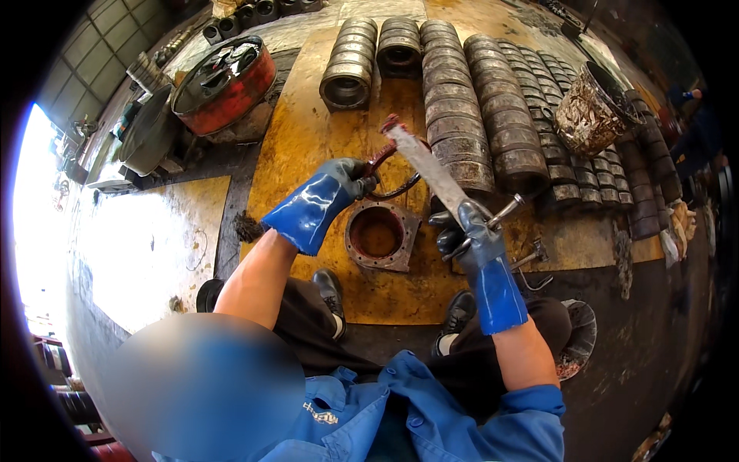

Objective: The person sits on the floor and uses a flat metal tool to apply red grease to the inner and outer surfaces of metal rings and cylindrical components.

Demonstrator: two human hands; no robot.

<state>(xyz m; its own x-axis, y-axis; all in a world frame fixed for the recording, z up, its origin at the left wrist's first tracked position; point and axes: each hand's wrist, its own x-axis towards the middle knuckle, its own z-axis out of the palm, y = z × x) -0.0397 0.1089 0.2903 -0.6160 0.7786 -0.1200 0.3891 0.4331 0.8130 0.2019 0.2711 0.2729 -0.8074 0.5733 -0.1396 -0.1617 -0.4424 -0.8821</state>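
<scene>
My left hand [350, 179], in a blue and grey glove, is closed on a dark ring [400, 185] smeared with reddish-brown grease. My gloved right hand [473, 231] grips a long, flat metal scraper [427, 163], tilted up and to the left. Reddish paste clings to the scraper's tip, close by the ring's far side; I cannot tell if they touch. A shiny metal bar [506, 209] also passes through the right hand, its kind unclear. Below the ring, a round-holed metal flange housing [406, 231] lies on the stained yellow board [308, 146], in front of my shoes.
Rows of stacked metal cylinders [454, 100] stand ahead and to the right. A grimy bucket [589, 115] sits among them. A red drum [231, 108] stands at the far left. Metal hand tools [537, 254] lie right of my right hand. A bag-lined container [577, 339] is beside my right knee.
</scene>
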